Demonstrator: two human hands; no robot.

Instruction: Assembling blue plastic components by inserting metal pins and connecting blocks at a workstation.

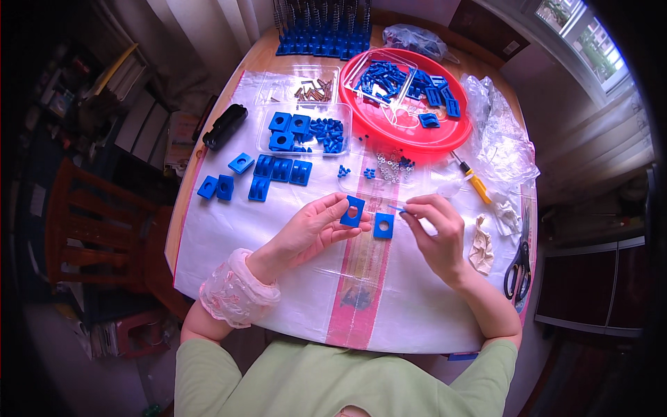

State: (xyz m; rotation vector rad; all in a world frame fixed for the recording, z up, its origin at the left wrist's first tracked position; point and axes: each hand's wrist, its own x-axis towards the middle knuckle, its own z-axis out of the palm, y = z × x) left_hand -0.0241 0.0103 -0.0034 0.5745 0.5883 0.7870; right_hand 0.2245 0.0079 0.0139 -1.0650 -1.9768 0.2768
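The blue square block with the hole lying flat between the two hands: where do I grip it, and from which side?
Probably best to take the blue square block by two opposite outer edges, pinching from straight above. It lies flat on the white sheet with its hole facing up, so the flat sides are exposed. The right hand is nearest; the left hand already holds a similar holed block.

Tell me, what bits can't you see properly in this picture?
- Right hand: the thin blue piece in its grip is too small to identify.
- Left hand: fingers cover part of the blue block.
- Red tray: blue parts heaped, too small to count.
- Blue racks: cut off by the top edge.
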